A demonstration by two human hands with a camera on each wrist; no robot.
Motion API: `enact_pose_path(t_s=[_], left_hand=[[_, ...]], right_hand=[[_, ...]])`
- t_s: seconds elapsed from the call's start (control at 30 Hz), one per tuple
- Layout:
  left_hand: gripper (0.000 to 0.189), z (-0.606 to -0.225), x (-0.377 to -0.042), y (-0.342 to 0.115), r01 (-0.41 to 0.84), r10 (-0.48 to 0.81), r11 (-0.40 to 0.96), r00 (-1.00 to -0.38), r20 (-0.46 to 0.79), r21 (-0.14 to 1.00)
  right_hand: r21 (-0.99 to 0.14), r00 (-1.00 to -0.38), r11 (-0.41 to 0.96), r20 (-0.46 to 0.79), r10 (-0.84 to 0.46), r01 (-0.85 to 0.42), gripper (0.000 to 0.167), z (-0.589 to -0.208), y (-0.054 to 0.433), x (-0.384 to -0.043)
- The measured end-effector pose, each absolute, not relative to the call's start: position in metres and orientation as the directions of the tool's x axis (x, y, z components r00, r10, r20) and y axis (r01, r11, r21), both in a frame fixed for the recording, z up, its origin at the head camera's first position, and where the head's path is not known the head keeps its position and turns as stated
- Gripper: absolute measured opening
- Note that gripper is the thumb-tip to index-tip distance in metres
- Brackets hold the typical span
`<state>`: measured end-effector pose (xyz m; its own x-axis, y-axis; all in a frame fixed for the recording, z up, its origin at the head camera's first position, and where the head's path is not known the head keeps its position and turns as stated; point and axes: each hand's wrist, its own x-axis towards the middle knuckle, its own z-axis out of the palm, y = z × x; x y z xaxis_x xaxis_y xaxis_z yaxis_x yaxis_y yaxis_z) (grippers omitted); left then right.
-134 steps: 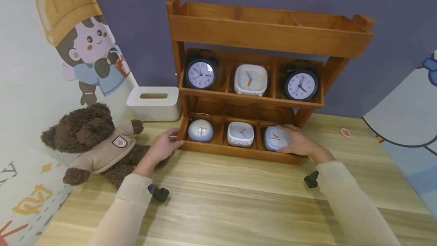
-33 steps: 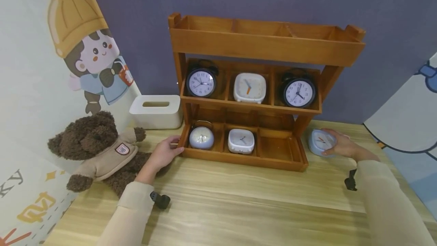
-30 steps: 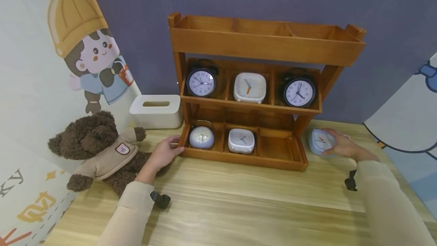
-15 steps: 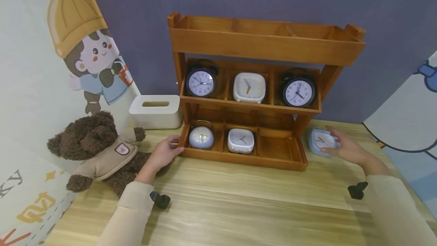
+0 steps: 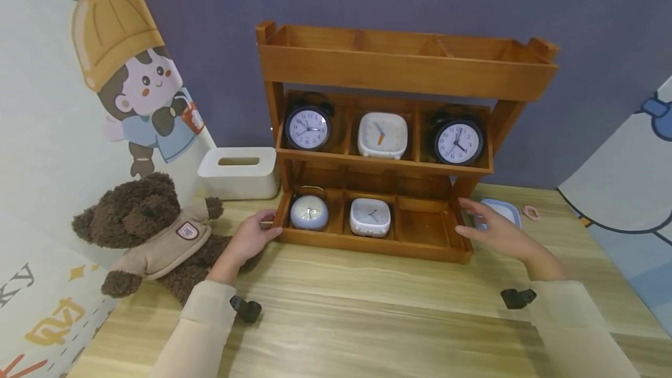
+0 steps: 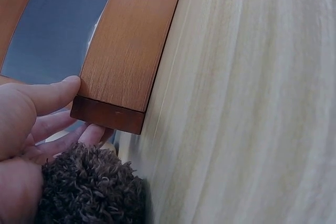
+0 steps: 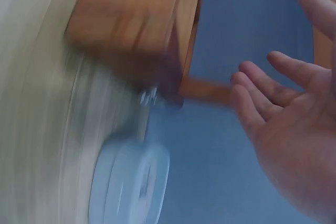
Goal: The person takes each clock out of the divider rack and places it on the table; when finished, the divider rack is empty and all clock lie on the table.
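My left hand [image 5: 251,239] grips the lower left corner of a brown wooden shelf rack [image 5: 404,72], thumb at its front edge and fingers round the end in the left wrist view. The right hand [image 5: 501,238], fingers spread and holding nothing, hovers by the rack's lower right end. It partly hides a light blue alarm clock [image 5: 508,210] standing on the table right of the rack. In the bottom tier sit a round lilac clock [image 5: 309,212] and a white square clock [image 5: 370,217]; the right compartment [image 5: 422,229] is bare.
The middle tier holds two black round clocks [image 5: 308,128] [image 5: 458,142] around a white clock [image 5: 382,135]. A brown teddy bear [image 5: 157,232] and a white tissue box [image 5: 240,174] stand left. A small pink ring-shaped thing [image 5: 531,213] lies right on the table [image 5: 378,314].
The right hand took the light blue clock out of the bottom right compartment, set it on the table to the right and let go. It has since moved left toward the rack.
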<state>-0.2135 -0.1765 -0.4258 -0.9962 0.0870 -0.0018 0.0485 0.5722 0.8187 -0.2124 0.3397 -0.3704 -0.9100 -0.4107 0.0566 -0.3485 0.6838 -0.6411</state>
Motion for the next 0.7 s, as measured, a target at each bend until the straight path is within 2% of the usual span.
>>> enact_pose_path(t_s=[0.7], left_hand=[[0.051,-0.427,-0.214,-0.178,0.032,0.098,0.525,-0.995,-0.023,0.850]], right_hand=[[-0.671,-0.872,0.641,0.016,-0.490,-0.372,0.073,-0.384,0.228,-0.250]])
